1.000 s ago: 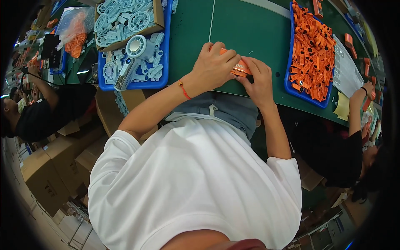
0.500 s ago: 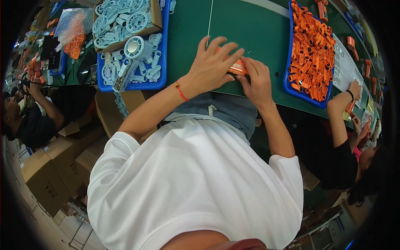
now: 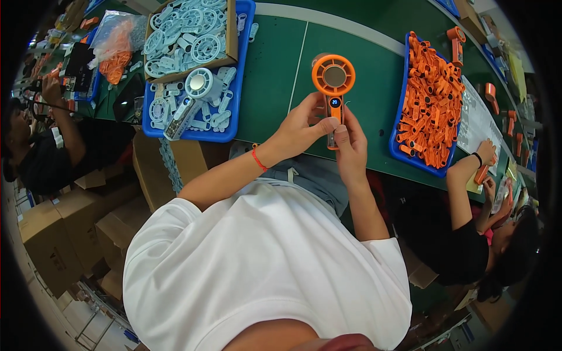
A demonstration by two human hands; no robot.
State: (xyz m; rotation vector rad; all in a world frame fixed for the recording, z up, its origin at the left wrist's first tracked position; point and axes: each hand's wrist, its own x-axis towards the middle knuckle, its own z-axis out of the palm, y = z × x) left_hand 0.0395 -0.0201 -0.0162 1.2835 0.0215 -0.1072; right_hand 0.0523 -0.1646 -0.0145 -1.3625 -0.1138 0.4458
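Orange fan (image 3: 335,100) is in both your hands, over the near part of the green table (image 3: 269,76). Ring head points away from you, handle runs back toward your body, lit display faces up at you. Can't tell if any of it touches the tabletop.

Grip: your left hand (image 3: 308,126) is closed on the handle from the left, thumb laid across the front below the display, fingers on the far side, partly hidden. Your right hand (image 3: 352,146) is clamped on the lower handle from the right, thumb on the front face just below the left thumb, fingers up along the right edge. Head sits clear of both hands, past the fingertips.

Pose: left forearm comes in on a diagonal, up and to the right, elbow out wide, red bracelet (image 3: 258,159) at the wrist. Right forearm is steeper, leaning slightly left. Both elbows bent.

Around you: left blue tray (image 3: 218,137) with pale-blue parts, a cardboard box (image 3: 232,36) and a pale-blue fan (image 3: 187,104) tilted on top; right blue tray (image 3: 417,165) heaped with orange parts (image 3: 430,105), well apart from your right hand.
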